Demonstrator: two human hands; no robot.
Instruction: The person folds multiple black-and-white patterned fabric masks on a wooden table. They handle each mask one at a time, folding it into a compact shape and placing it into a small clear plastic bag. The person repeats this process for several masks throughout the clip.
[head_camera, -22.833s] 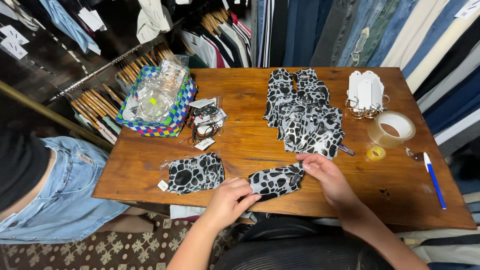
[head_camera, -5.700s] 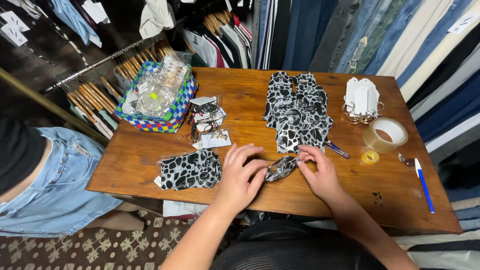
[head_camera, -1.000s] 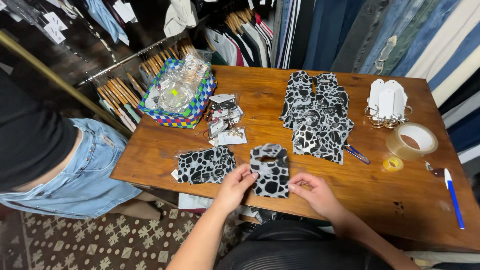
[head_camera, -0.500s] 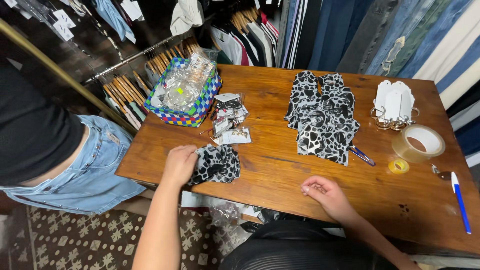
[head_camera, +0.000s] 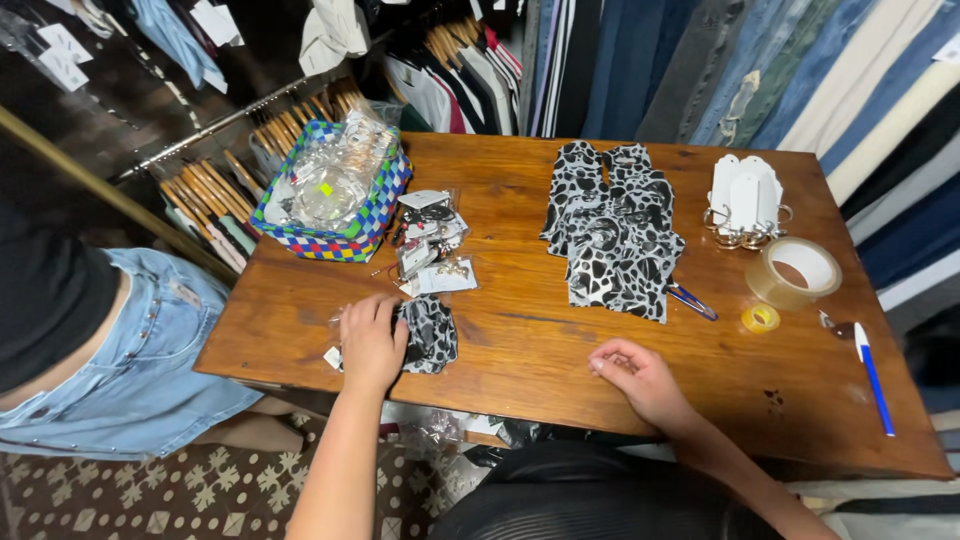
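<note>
My left hand (head_camera: 371, 341) lies flat on a small stack of black-and-white patterned fabric pieces (head_camera: 432, 334) near the front left edge of the wooden table (head_camera: 520, 340). My right hand (head_camera: 636, 376) rests on the table toward the front middle, fingers loosely curled, with nothing visible in it. A larger pile of the same patterned fabric pieces (head_camera: 612, 236) lies spread at the table's middle back, well beyond both hands.
A checkered basket of clear bags (head_camera: 333, 192) stands back left, small packets (head_camera: 432, 240) beside it. White tags on rings (head_camera: 745, 203), a tape roll (head_camera: 796, 271), a small yellow roll (head_camera: 760, 318) and a blue pen (head_camera: 872, 375) sit right. A person in denim (head_camera: 110, 350) sits left.
One second ago both hands held a patterned piece at the front middle. The left hand carried it left onto the small stack and now presses it; the right hand stayed.
</note>
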